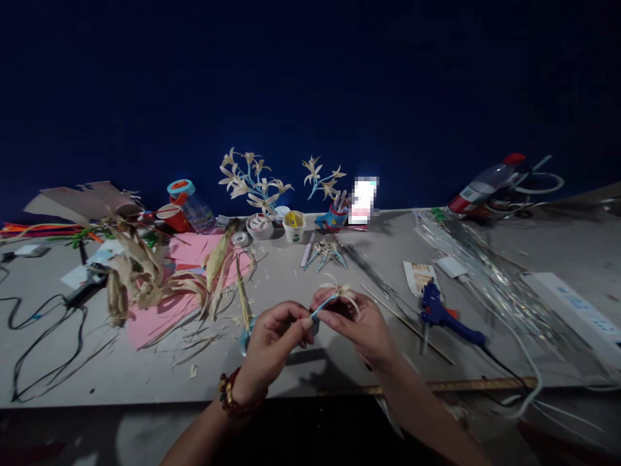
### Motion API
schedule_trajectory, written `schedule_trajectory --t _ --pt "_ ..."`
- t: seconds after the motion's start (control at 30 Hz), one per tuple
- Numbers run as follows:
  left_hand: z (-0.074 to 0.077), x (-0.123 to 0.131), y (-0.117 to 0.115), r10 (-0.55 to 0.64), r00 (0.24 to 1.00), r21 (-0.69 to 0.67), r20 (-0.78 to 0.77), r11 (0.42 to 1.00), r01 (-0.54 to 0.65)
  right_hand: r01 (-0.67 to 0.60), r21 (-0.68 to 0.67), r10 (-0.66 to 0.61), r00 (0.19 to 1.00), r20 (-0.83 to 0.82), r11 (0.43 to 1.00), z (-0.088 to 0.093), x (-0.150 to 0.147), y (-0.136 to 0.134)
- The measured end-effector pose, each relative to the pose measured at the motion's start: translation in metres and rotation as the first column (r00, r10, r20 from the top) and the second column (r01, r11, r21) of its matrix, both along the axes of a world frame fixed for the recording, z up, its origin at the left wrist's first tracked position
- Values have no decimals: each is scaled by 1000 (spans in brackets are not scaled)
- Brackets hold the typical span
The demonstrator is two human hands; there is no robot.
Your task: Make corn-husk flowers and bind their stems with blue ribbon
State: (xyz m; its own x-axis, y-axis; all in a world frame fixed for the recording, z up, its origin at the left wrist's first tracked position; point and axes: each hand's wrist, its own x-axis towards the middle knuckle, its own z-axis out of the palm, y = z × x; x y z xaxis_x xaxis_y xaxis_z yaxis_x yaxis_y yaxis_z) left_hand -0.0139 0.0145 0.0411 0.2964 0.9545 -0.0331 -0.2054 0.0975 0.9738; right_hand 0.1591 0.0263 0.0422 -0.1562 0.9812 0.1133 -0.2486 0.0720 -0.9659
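Observation:
My left hand (272,341) and my right hand (358,325) meet over the front of the grey table (145,375). Both pinch a small husk flower on a blue-wrapped stem (334,296): the left fingers close on the lower end of the stem, the right fingers close round the pale petals. A beaded bracelet (228,395) sits on my left wrist. Scissors (245,333) lie just left of my left hand.
Dried corn husks (145,272) lie on pink paper (194,259) at left. A blue glue gun (444,314) lies to the right, beside clear plastic strips (475,265) and a power strip (572,304). Finished husk flower sprays (252,178), small cups (294,226) and black cables (39,323) stand around.

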Motion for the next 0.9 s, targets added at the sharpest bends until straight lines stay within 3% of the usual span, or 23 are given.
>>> schedule_trajectory --t 0.7,0.9 --pt "2 1 2 83 974 192 -210 981 -42 9 -17 -8 999 47 1000 -2 2 2" --pt "-2 3 1 80 980 153 -183 987 -52 16 27 -17 999 49 1000 0 2 2"
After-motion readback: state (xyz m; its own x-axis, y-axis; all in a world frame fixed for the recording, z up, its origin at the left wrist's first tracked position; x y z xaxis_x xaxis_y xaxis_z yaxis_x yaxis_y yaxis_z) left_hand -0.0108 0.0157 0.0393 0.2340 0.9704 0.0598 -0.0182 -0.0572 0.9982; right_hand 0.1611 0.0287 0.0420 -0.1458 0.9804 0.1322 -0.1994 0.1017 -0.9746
